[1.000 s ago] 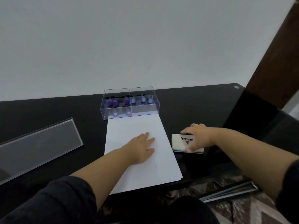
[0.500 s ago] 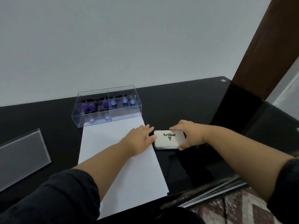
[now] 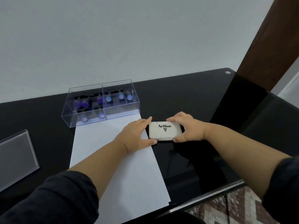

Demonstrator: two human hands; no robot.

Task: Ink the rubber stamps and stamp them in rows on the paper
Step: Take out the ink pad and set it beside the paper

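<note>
A white closed ink pad [image 3: 163, 130] marked Artline lies on the black table just right of the blank white paper [image 3: 103, 143]. My left hand [image 3: 137, 135] grips the pad's left end, thumb at its front corner, while my right hand [image 3: 186, 126] grips its right end with fingers over the back edge and thumb at the front. A clear two-compartment box [image 3: 100, 102] at the paper's far end holds several purple and blue-capped rubber stamps [image 3: 108, 99].
A clear plastic lid [image 3: 14, 157] lies at the left of the black glass table [image 3: 186, 94]. The table's front edge runs at lower right, with patterned floor beyond it. A brown door frame [image 3: 267, 42] stands at the right.
My right hand slid the ink pad left to the paper's edge. My left hand left the paper and took hold of the pad's left end. The view shifted right.
</note>
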